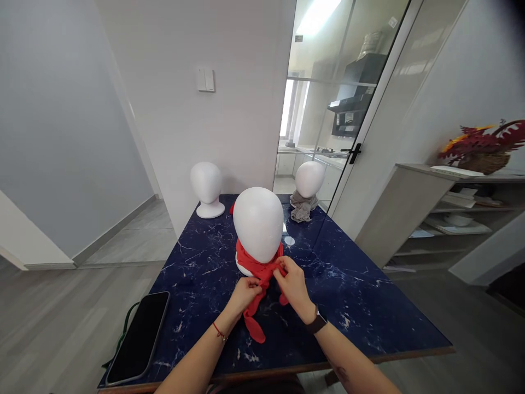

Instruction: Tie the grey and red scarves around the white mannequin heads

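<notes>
A white foam mannequin head [258,223] stands in the middle of a dark blue marbled table [361,306]. A red scarf [258,323] is wrapped round its neck, with loose ends hanging down onto the table. My left hand [245,293] pinches the scarf just below the knot, fingers closed on the cloth. My right hand [292,284] grips the scarf on the right side of the knot, fingers also closed. A dark watch sits on my right wrist, a thin red string on my left.
A bare white mannequin head [207,189] stands at the table's back left. Another [308,180] at the back right wears a grey scarf [302,209]. A black phone [139,336] lies at the front left edge. Shelving [451,219] stands to the right.
</notes>
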Demonstrator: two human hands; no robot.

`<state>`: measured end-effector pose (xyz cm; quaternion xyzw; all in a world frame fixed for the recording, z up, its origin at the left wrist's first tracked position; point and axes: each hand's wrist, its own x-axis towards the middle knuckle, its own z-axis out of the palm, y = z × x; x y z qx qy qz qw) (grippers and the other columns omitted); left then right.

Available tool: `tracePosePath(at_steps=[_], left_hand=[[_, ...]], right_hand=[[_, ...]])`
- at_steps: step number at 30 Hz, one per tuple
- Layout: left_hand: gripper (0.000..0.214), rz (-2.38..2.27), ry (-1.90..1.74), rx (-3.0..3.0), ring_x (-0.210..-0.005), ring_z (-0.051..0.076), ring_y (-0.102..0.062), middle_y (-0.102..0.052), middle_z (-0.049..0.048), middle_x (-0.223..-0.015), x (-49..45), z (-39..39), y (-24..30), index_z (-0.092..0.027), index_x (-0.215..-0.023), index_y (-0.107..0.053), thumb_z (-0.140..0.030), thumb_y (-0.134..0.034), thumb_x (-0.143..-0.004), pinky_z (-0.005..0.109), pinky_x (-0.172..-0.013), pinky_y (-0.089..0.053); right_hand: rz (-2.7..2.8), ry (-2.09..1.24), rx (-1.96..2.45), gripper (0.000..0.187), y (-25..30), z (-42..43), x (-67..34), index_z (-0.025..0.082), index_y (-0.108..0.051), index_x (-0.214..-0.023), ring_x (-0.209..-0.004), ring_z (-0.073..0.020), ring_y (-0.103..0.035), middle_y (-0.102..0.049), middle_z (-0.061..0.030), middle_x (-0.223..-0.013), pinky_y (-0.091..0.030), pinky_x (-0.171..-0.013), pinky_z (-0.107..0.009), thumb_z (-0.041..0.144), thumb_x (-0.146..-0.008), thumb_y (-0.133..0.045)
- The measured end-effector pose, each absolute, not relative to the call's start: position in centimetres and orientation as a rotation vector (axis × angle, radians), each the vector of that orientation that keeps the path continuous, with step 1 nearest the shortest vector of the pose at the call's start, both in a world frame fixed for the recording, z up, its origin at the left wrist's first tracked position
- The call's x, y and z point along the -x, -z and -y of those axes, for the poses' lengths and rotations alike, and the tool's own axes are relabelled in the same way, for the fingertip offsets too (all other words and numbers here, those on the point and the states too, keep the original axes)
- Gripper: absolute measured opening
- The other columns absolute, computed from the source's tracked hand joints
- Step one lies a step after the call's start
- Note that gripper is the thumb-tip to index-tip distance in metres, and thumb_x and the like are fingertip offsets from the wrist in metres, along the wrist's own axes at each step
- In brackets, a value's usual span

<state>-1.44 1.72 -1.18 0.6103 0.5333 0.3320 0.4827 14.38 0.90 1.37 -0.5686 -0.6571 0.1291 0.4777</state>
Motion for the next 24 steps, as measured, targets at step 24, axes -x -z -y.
tracePosePath(at_steps=[24], left_hand=[[0.017,-1.099,-0.935,-1.714,-0.066,0.016,-0.053,-0.064,0.0038,-0.068,2.5,-3.0,0.9,-0.015,-0.067,-0.067,-0.026,-0.054,-0.071,0.025,-0.064,-0.04]], right_hand=[[1.492,-0.518,1.222,0.008,-2.4,0.1,-12.5,0.019,-0.054,-0.083,-0.068,-0.0142,-0.054,-0.059,-0.0012,-0.076,-0.042,-0.065,-0.025,0.021,-0.083,-0.046]])
